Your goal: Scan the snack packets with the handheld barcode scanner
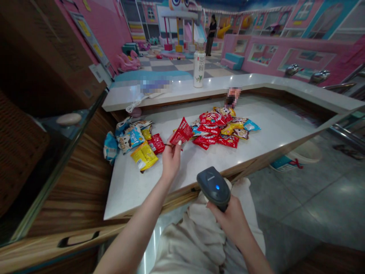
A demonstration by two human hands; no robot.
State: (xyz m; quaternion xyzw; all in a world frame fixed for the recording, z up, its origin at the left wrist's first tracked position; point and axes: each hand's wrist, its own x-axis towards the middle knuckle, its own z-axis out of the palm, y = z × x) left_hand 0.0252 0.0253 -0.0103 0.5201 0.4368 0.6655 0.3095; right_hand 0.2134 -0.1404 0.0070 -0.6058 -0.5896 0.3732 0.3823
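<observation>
Left-hand fingers pinch a red packet (pixel 183 131) over the white counter (pixel 131 196); that's the left hand (pixel 172 160). The right hand (pixel 232 219) has its fingers wrapped round a dark scanner (pixel 213 186). Snack bags (pixel 131 139) lie left of the pinching fingers, a heap of packets (pixel 212 118) right of them. Beyond those fingertips, a bottle (pixel 199 70) stands on a raised ledge (pixel 179 89); farther off, another person (pixel 211 36) stands near pink play structures, on checkered flooring (pixel 182 65).

the held packet (pixel 183 131) is red, the scanner (pixel 212 184) dark grey.
</observation>
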